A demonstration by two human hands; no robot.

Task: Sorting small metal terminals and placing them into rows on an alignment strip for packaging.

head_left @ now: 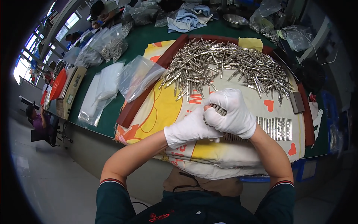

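Observation:
Both my hands wear white gloves and meet over the cloth. My right hand (pixel 232 112) is closed around a bundle of slim metal rods (pixel 219 109), whose ends show between the fingers. My left hand (pixel 192 127) is closed against the same bundle from the left, its fingers partly hidden behind the right. Beside and under my right wrist lies a neat row of similar metal rods (pixel 276 128), side by side. Beyond the hands spreads a large loose heap of shiny metal rods (pixel 223 61).
A printed yellow and white cloth (pixel 149 119) lines a dark red wooden frame (pixel 136 108) on the green table (pixel 145 39). A grey block (pixel 297 102) sits at the right side. Plastic bags (pixel 140 76) lie to the left. A metal bowl (pixel 235 20) stands at the back.

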